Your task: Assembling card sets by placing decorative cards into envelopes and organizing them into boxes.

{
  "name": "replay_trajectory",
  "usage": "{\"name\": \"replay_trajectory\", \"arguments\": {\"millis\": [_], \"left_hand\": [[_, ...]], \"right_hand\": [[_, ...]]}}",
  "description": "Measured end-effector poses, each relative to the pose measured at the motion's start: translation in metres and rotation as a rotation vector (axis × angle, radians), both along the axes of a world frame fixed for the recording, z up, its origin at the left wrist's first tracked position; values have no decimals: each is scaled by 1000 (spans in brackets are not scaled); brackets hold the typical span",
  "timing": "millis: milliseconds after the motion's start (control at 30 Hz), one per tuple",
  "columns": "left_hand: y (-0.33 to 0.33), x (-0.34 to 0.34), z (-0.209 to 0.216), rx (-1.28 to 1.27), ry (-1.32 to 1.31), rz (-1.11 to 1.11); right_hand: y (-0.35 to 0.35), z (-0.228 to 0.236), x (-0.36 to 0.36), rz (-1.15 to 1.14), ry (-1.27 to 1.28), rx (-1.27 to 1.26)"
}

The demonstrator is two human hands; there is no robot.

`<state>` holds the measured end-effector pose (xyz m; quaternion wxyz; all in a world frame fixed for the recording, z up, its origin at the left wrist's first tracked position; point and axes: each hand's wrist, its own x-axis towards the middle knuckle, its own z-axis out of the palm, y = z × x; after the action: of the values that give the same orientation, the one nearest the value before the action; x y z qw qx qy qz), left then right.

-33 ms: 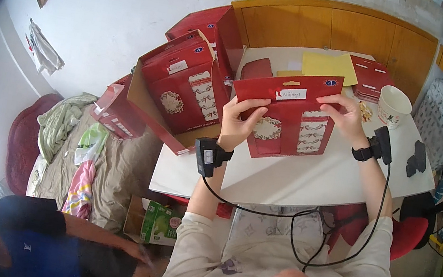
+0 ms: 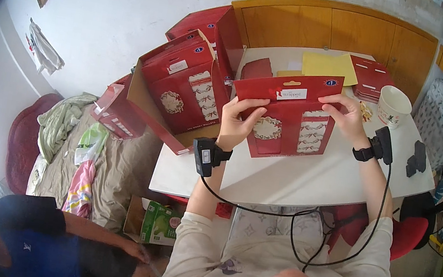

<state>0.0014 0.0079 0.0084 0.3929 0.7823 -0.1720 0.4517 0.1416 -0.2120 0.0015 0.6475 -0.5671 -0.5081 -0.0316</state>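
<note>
A flat red cardboard packet (image 2: 290, 129) stands upright above the white table, its front toward me. It has a hang hole and white label on the top flap, and white patterned windows below. My left hand (image 2: 240, 119) is closed on its upper left, fingers along the flap's fold and thumb on the front. At the upper right, my right hand (image 2: 345, 117) pinches the same fold. Both wrists wear black strapped devices joined by cables. Left of the packet, an open red carton (image 2: 162, 132) leans back and holds several similar red packets (image 2: 180, 89).
The white table (image 2: 198, 178) also carries a paper cup (image 2: 393, 107), yellow sheets (image 2: 329, 67), stacked red packets (image 2: 369, 80) and black pieces (image 2: 417, 159). Behind the carton stands another red box (image 2: 202, 21). Another person's arm (image 2: 98, 233) is at lower left, near a bed (image 2: 118, 175).
</note>
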Motion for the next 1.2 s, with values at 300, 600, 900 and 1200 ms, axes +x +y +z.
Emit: {"name": "replay_trajectory", "arguments": {"millis": [300, 600, 900, 1200], "left_hand": [[2, -3, -2, -126, 42, -33], [12, -8, -21, -267, 70, -48], [-3, -11, -13, -275, 32, -76], [-7, -5, 9, -52, 63, -21]], "right_hand": [[-2, 2, 0, -46, -66, -18], [-6, -8, 7, -6, 13, 42], [-6, 7, -11, -180, -202, 16], [11, 18, -18, -186, -285, -28]]}}
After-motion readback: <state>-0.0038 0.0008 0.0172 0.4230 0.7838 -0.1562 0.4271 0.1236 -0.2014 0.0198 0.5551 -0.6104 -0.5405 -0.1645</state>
